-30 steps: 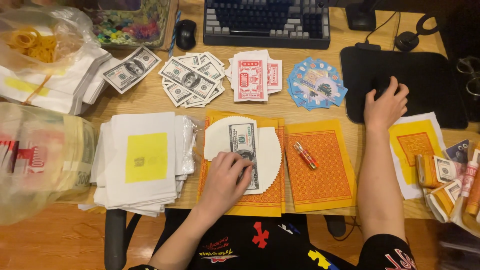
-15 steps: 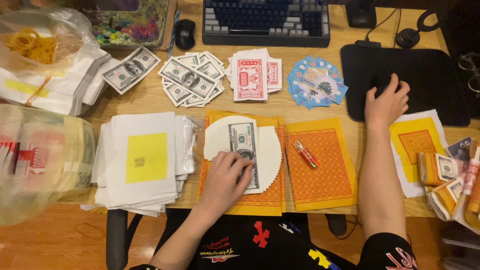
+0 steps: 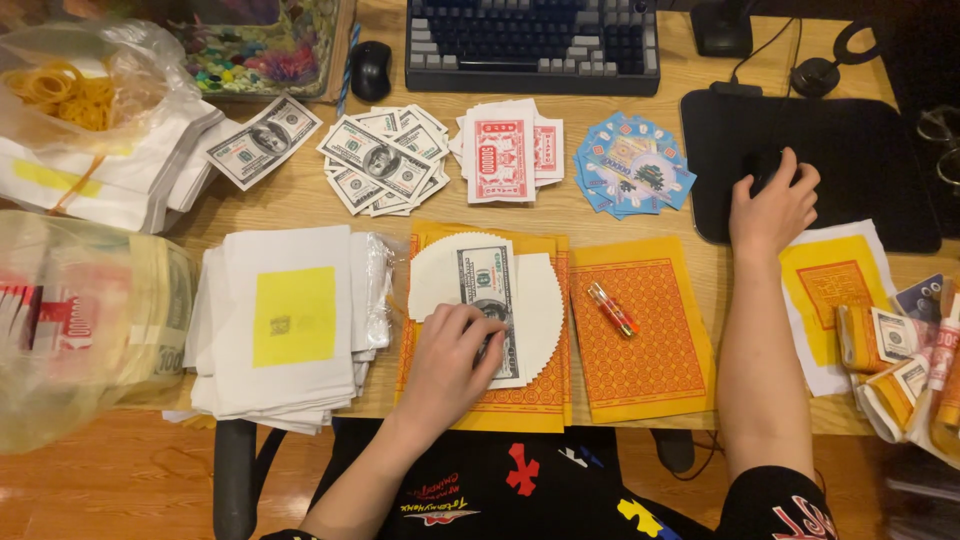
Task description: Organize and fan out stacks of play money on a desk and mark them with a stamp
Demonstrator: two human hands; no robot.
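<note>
We note our left hand (image 3: 450, 355) pressing flat, fingers together, on the green paper banknote (image 3: 488, 300) to pin it against the white scalloped paper disc (image 3: 535, 300), while our right hand (image 3: 772, 205) cups a black computer mouse (image 3: 768, 165), fingers curled over it.

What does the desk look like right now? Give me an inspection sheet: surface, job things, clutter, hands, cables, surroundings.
Surface: wooden desk, mostly covered.
Job things: banknote-style paper lies on a white scalloped paper disc, on top of orange-and-yellow patterned sheets.
Clutter: fanned note papers, red-and-white slips, blue round papers, white sheet stack with yellow square, small orange tube, plastic bags.
Hands: left hand presses on the note; right hand rests on a mouse on the black pad.
Cables: black leads behind the pad.
Surroundings: keyboard, wooden floor.
</note>
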